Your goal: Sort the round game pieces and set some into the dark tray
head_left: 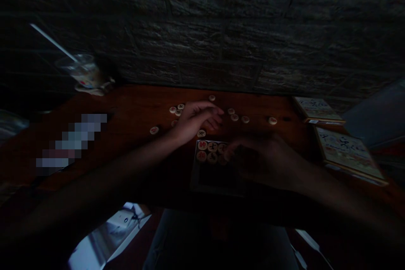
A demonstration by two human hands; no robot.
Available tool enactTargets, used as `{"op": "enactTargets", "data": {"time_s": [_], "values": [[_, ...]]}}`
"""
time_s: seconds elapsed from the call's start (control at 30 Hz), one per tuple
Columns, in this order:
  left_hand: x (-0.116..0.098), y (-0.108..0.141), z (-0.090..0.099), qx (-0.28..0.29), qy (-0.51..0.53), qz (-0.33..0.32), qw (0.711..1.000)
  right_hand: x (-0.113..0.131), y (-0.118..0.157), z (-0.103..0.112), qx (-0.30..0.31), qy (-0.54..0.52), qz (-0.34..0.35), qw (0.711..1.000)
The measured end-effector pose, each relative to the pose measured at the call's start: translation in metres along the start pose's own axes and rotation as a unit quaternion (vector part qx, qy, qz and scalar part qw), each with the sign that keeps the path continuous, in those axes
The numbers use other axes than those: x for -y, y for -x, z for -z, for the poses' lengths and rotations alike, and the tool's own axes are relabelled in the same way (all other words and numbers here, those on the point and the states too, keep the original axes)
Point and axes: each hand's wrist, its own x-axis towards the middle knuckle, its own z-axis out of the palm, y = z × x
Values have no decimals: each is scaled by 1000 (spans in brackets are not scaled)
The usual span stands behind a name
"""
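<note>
My left hand [202, 119] is over the table among loose Chinese chess pieces, its fingers bent inward; what lies under them is hidden. Just below it lies a round piece with a dark character [201, 133]. An open box [195, 177] sits near the front edge of the table, with rows of pieces such as a red-marked one [201, 145] and a dark-marked one [212, 158] in its far part. Dark and blurred, my right hand [265, 156] reaches over the box's right side. Its fingertips are close to a piece [222, 159] there; whether they grip it does not show.
More pieces lie loose, among them a red-marked one [154, 130] and one farther right [272, 120]. Two flat printed boxes [349, 154] rest at the right. A plastic cup with a straw [85, 71] stands back left. A stone wall [202, 50] rises behind the table.
</note>
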Motion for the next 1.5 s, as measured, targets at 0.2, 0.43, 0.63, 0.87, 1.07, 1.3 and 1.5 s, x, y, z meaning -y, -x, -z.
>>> {"op": "enactTargets", "data": {"time_s": [0.2,0.43,0.63,0.87,1.07,1.3,1.5], "values": [[2,0,3,-7,0,-5,1000,5,0,-8,3,98,28,995],[3,1,4,-1,5,-10,1000,3,2,-12,12,148,54,987],[3,-1,4,3,6,-8,1000,1,5,-11,38,168,52,984],[5,-2,6,3,1,-7,1000,1,6,-12,17,203,68,977],[4,-1,5,1,-7,-15,1000,3,4,-12,0,177,77,981],[0,-11,18,-78,-3,-74,994,-21,-5,6,-180,137,33,974],[-7,-30,49,-215,-18,-171,961,-69,-17,10,-314,-11,-133,940]]}}
